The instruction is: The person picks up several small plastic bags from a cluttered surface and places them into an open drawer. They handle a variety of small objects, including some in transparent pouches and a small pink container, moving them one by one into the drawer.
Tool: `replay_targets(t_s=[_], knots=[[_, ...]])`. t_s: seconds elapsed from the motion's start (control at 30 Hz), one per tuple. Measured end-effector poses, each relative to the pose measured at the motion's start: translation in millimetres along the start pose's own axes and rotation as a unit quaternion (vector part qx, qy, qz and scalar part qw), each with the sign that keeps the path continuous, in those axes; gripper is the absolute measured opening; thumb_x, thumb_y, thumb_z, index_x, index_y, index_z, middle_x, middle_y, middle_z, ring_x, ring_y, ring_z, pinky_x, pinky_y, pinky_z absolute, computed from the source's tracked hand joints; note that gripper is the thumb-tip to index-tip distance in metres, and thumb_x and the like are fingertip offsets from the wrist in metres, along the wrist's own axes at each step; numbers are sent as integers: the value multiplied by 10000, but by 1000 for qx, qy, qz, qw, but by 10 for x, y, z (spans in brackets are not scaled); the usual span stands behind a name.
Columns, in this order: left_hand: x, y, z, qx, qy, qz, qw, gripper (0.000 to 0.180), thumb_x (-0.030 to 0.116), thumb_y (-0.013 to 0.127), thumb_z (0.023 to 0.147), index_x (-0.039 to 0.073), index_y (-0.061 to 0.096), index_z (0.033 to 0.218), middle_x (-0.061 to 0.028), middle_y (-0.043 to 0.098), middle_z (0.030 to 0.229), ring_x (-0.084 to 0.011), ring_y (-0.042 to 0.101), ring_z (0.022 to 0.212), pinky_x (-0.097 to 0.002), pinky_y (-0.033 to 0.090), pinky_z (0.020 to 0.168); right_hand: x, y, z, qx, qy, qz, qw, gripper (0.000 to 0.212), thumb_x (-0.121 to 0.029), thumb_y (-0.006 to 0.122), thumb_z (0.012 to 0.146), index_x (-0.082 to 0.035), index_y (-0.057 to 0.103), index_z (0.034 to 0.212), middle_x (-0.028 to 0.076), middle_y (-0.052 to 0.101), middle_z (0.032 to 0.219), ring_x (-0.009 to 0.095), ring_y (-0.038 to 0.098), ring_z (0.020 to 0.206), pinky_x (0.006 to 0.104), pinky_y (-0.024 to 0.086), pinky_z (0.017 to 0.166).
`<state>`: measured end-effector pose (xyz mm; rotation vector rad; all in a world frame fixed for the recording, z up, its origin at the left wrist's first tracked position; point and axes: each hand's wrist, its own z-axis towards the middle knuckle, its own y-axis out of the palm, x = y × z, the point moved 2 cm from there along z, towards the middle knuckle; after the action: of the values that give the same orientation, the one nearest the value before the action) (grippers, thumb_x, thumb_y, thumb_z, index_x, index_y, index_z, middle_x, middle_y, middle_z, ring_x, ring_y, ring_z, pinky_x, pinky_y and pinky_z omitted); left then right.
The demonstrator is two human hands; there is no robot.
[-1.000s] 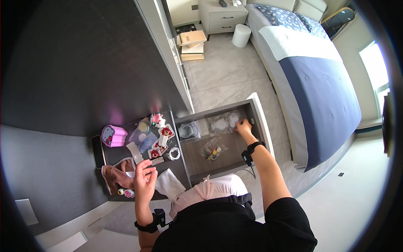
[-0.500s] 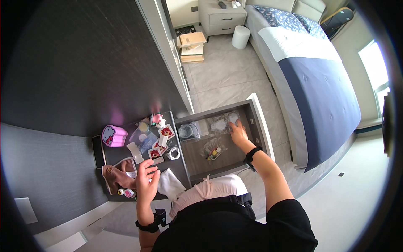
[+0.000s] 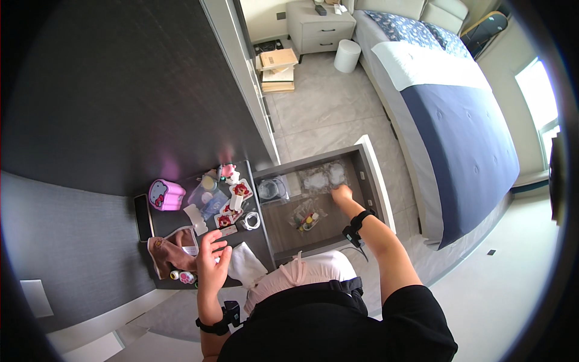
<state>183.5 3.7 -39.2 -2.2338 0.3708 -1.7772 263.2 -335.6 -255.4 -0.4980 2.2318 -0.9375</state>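
Observation:
My left hand (image 3: 212,256) hovers over the dark tabletop, fingers loosely bent and apart, with nothing in it. Below and beside it lie a brown cloth pouch (image 3: 170,254), a white cloth (image 3: 246,265) and a coiled white cable (image 3: 251,221). My right hand (image 3: 342,195) reaches into the pulled-out drawer (image 3: 283,238), at its right side. Its fingers are turned under and hidden. Just beyond it are clear plastic packets (image 3: 316,181) with white contents. A clear bag with small colourful items (image 3: 308,221) lies on the drawer bottom, and a bagged coiled cable (image 3: 271,189) lies at its left.
On the tabletop stand a pink cat-face box (image 3: 167,195), a phone (image 3: 143,218), red-and-white cards (image 3: 240,190) and small figurines (image 3: 228,173). Past the drawer are a bed (image 3: 455,139), a white bin (image 3: 347,56), stacked books (image 3: 278,69) and a nightstand (image 3: 319,30).
My right hand has drawn slightly nearer to me and turned, so its fingers no longer show. My left hand has stayed almost in place.

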Motion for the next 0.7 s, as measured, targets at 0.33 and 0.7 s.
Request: replay_targets(t_s=[0.33,0.7], knots=[[-18,3,-8,-7,2,-12,1000,385,25,537,746,4,387,1100,-133,462,1058,-189,517,876,-274,434,712,91,129,83,-147,111,178,967,138,-147,538,768,-16,543,813,72,569,647,161,540,484,274,437,409],[16,18,-40,-12,2,-24,1000,384,22,536,750,4,387,1104,-135,460,1060,-186,515,883,-272,436,722,29,52,14,-147,101,193,965,120,-116,532,761,-21,541,834,77,575,636,147,534,466,266,430,399]])
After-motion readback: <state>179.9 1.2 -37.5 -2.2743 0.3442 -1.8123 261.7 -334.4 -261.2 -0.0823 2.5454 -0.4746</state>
